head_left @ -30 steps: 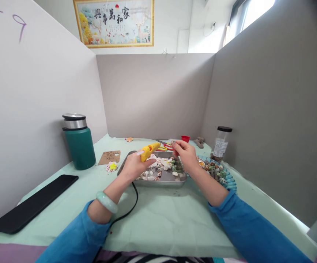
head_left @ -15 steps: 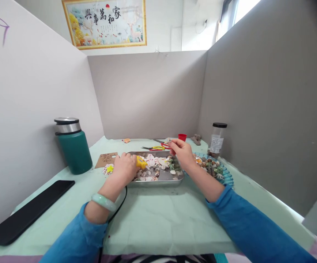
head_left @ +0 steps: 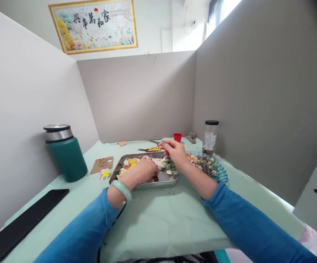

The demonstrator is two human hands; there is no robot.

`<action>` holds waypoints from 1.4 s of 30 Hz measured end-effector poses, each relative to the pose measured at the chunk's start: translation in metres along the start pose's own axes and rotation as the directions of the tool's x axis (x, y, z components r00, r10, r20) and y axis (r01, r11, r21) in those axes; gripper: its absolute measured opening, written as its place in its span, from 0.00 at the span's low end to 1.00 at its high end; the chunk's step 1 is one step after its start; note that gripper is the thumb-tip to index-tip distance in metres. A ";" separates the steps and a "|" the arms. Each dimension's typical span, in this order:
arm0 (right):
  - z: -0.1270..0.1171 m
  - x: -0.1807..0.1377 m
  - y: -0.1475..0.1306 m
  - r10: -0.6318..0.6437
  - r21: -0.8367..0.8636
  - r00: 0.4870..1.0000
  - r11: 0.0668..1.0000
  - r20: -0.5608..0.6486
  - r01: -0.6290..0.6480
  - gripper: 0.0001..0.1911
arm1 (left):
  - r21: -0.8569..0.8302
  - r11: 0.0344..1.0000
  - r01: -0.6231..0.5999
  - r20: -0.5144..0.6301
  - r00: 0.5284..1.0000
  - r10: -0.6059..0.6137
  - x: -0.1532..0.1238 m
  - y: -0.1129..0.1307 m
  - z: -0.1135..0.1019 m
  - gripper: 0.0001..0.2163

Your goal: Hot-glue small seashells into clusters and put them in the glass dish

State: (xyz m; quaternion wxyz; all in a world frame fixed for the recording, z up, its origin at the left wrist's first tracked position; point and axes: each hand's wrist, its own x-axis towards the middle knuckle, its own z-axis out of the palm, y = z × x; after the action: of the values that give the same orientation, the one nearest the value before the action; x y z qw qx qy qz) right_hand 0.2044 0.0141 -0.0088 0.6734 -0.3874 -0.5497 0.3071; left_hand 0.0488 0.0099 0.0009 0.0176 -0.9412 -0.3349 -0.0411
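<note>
My left hand (head_left: 144, 171) rests low in the metal tray (head_left: 161, 183), knuckles up, fingers curled down among the shells (head_left: 162, 163); what it grips is hidden. The yellow glue gun (head_left: 131, 163) lies in the tray's left part, just left of that hand, and its black cord (head_left: 120, 215) runs back under my left sleeve. My right hand (head_left: 175, 152) hovers over the tray's far right corner and pinches a small greyish shell piece (head_left: 162, 142) between thumb and fingertips.
A blue plate (head_left: 222, 176) heaped with shells sits right of the tray, with a black-lidded jar (head_left: 210, 137) and a red cup (head_left: 177, 137) behind. Scissors (head_left: 150, 149) lie beyond the tray. A green flask (head_left: 64, 155), a cardboard tag (head_left: 102, 164) and a black pad (head_left: 23, 223) are on the left.
My left hand lowered the glue gun, laid it in the tray and moved right onto the shells. The right hand kept its pinch. The view swung to the right.
</note>
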 end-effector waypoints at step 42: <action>0.018 -0.024 -0.015 0.043 0.094 0.987 0.994 0.153 -0.058 0.13 | -0.948 -0.207 -0.243 -0.132 0.889 -0.439 -0.020 -0.012 -0.008 0.14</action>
State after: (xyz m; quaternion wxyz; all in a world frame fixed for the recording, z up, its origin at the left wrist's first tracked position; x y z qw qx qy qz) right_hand 0.1820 -0.0103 -0.0063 0.6400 -0.3434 -0.5735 0.3790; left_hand 0.0251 0.0056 0.0074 -0.6461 -0.5319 -0.2398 -0.4921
